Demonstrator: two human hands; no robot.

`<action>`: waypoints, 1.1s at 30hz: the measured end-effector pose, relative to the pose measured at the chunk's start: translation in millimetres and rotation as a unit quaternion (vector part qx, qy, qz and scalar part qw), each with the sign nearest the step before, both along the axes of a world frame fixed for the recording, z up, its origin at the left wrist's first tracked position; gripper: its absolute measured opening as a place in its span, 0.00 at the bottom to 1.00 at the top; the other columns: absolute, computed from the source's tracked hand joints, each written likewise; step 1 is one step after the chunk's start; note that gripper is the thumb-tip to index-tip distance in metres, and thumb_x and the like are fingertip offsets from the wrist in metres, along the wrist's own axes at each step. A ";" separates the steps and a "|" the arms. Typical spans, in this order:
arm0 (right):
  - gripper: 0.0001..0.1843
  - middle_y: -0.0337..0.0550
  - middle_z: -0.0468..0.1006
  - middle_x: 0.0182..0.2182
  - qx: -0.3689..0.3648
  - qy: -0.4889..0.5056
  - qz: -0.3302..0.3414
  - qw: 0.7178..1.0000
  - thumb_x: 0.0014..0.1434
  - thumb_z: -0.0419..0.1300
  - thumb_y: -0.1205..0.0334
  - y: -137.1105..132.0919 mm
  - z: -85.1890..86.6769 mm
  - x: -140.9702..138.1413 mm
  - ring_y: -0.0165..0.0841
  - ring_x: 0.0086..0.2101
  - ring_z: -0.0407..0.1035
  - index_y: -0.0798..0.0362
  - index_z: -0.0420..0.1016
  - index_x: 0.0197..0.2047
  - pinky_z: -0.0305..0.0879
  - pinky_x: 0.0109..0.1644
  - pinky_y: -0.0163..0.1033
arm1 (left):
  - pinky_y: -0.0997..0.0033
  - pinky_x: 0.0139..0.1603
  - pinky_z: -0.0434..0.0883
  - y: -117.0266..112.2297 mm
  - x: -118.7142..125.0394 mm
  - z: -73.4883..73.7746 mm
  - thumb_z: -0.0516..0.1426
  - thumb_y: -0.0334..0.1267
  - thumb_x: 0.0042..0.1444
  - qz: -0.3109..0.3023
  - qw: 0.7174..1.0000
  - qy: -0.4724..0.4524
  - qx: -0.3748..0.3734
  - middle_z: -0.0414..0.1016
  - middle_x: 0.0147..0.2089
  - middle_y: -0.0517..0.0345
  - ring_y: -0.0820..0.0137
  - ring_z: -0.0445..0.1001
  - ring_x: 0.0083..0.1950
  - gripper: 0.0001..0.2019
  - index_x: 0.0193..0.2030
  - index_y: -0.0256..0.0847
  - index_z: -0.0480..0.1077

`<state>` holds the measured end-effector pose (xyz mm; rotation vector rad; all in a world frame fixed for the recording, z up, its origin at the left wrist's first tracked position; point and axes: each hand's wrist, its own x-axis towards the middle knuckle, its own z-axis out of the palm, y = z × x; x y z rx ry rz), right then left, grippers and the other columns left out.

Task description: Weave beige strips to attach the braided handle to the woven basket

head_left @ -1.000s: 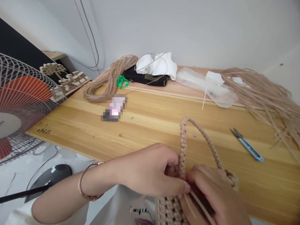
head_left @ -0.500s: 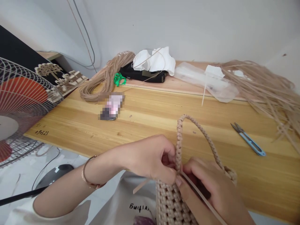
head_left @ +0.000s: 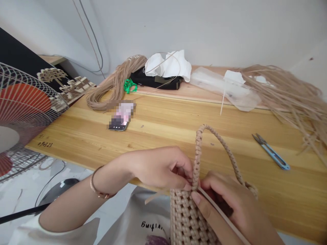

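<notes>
On my feed the woven bag (head_left: 186, 217) sits at the bottom of the frame, just past the bench's near edge and held up by both hands over a white shirt (head_left: 63, 228). It is a tight basket-weave in pale beige cord, and its braided handle (head_left: 217, 146) arches up over the bench. The inside of the bag is mostly hidden behind the right hand (head_left: 224, 204), so I can't tell what it holds.

The left hand (head_left: 160, 168) is clenched at the top of the weave, fingers curled in around the handle's foot, with a metal bangle (head_left: 98, 187) on that wrist. The right hand is closed on a flat cane strip (head_left: 222, 217), which runs down and out across the fingers, pressed close to the bag's rim. The two hands nearly touch at the handle.

The thread snips (head_left: 272, 152) with blue grips lie on the bench, well to the right of the right hand. Farther back, a loose sheaf of cane strands (head_left: 286, 92) spills over the bench's right side, and a coiled hank of cord (head_left: 112, 88) lies to the left. A phone (head_left: 120, 117), partly pixelated, rests between that hank and the handle. A wire-guarded fan (head_left: 22, 109) stands past the bench's left edge.
</notes>
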<state>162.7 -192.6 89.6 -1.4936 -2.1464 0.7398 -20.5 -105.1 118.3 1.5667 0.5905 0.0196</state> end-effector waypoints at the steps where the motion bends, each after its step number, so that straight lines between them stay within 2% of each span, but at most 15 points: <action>1: 0.11 0.37 0.71 0.23 -0.001 0.001 0.001 1.000 0.59 0.52 0.58 0.2 0.1 0.0 0.33 0.24 0.67 0.50 0.65 0.26 0.65 0.29 0.38 | 0.80 0.29 0.62 0.2 0.2 0.7 0.54 0.27 0.53 -0.005 1.000 0.002 0.015 0.68 0.26 0.62 0.77 0.62 0.28 0.05 0.32 0.32 0.72; 7: 0.12 0.38 0.73 0.22 0.000 0.004 -0.007 1.000 0.59 0.52 0.58 3.1 5.4 -1.6 0.33 0.24 0.69 0.49 0.67 0.25 0.66 0.29 0.37 | 0.78 0.38 0.67 0.4 1.9 5.6 0.52 0.21 0.53 -0.041 0.994 0.016 0.100 0.74 0.35 0.53 0.72 0.70 0.36 0.07 0.34 0.29 0.72; 12: 0.13 0.37 0.73 0.22 -0.007 0.007 0.005 1.000 0.60 0.52 0.58 5.2 8.0 -0.1 0.32 0.24 0.69 0.50 0.68 0.24 0.67 0.29 0.35 | 0.78 0.39 0.67 -0.7 2.7 7.2 0.52 0.20 0.54 -0.047 0.988 0.026 0.144 0.75 0.36 0.53 0.73 0.71 0.36 0.08 0.34 0.31 0.71; 20: 0.13 0.37 0.72 0.21 -0.010 0.011 0.023 1.000 0.59 0.52 0.59 8.1 7.4 2.7 0.32 0.23 0.69 0.50 0.69 0.25 0.66 0.26 0.35 | 0.78 0.40 0.68 -3.0 1.9 4.2 0.52 0.19 0.52 -0.025 0.991 0.011 0.133 0.75 0.37 0.53 0.72 0.72 0.37 0.10 0.34 0.31 0.71; 26: 0.12 0.38 0.72 0.23 -0.013 -0.002 0.026 1.000 0.59 0.51 0.61 3.6 3.3 2.6 0.32 0.25 0.69 0.50 0.68 0.26 0.65 0.28 0.37 | 0.78 0.39 0.67 -5.1 2.1 6.0 0.51 0.19 0.51 -0.016 0.991 0.013 0.131 0.76 0.39 0.55 0.73 0.71 0.37 0.11 0.34 0.34 0.71; 33: 0.12 0.39 0.73 0.25 -0.012 -0.009 0.031 0.999 0.60 0.51 0.59 4.2 2.4 2.7 0.33 0.27 0.70 0.50 0.69 0.27 0.66 0.31 0.38 | 0.80 0.36 0.66 -4.9 2.4 6.0 0.51 0.18 0.50 -0.009 0.991 0.011 0.130 0.73 0.35 0.56 0.74 0.70 0.35 0.10 0.30 0.32 0.70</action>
